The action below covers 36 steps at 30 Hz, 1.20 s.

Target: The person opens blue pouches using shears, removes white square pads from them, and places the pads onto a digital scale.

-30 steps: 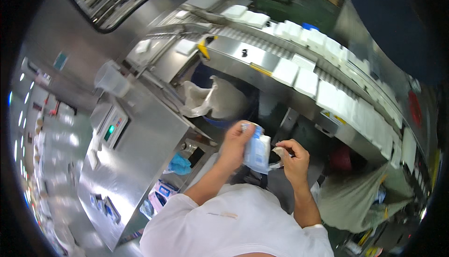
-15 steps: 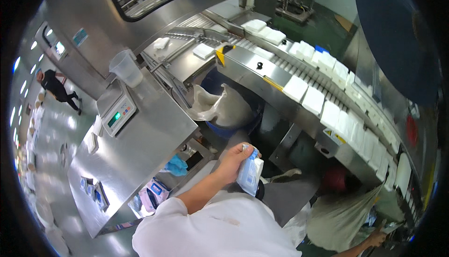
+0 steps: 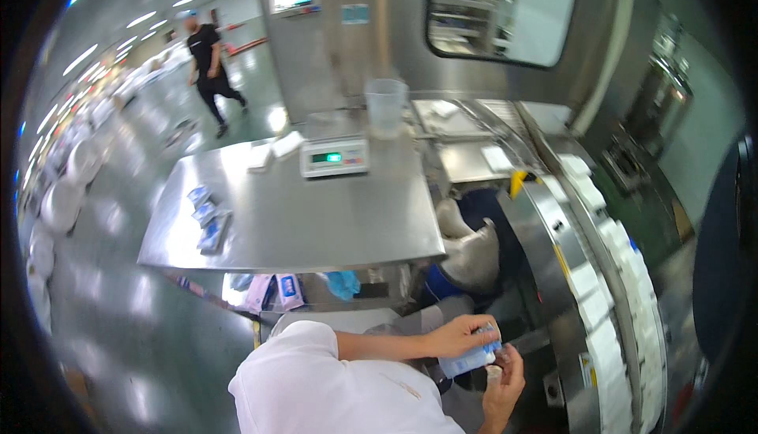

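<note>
My left hand [image 3: 464,334] is closed over one end of a blue-and-white soft packet [image 3: 466,364], like a pack of wipes, in front of my body at the lower right. My right hand [image 3: 508,380] has its fingers bent against the same end of the packet. What the right fingertips pinch there is small and partly hidden. Beyond my hands a pale bag [image 3: 471,256] lines a blue bin. To their right runs a conveyor with stacks of white folded sheets [image 3: 606,339].
Ahead stands a steel table [image 3: 316,225] bearing a digital scale [image 3: 335,157], a clear plastic jug [image 3: 385,108] and several small blue packets [image 3: 212,230]. Pink packs [image 3: 260,293] and a blue crumpled plastic piece [image 3: 343,285] lie on its lower shelf. A person [image 3: 207,71] walks at the far left.
My view has turned left toward the table. My right hand has come from the lower right edge up to the packet in my left hand.
</note>
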{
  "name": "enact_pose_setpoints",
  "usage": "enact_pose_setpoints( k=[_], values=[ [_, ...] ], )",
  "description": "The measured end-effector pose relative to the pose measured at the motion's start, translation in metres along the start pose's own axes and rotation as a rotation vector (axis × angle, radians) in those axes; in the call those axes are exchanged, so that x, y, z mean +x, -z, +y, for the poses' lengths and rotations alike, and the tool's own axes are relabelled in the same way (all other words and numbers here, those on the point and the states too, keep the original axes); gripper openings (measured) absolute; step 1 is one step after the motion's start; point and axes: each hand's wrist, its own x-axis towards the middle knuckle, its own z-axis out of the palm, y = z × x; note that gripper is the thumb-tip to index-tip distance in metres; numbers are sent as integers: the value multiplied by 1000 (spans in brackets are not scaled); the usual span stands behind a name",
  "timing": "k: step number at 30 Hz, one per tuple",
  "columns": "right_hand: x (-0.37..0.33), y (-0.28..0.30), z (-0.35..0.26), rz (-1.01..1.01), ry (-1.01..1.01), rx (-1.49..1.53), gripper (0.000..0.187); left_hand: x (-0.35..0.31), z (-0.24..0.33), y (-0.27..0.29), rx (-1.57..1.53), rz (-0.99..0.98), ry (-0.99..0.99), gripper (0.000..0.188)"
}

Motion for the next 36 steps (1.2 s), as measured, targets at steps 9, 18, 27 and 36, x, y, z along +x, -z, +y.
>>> enact_pose_setpoints(
  k=[9, 18, 27, 36],
  values=[
    [20, -49, -28, -143, 73, -402, 22, -35, 7, 29, 128, 216, -139, 20],
    [1, -32, -40, 162, 83, -418, 17, -22, -15, 30, 66, 401, -85, 12],
    [-37, 19, -24, 113, -373, 157, 41, 17, -14, -21, -120, 61, 135, 22],
    [-100, 70, -11, 631, -119, 381, 26, 51, -33, -70, -352, 39, 150, 23]
  ],
)
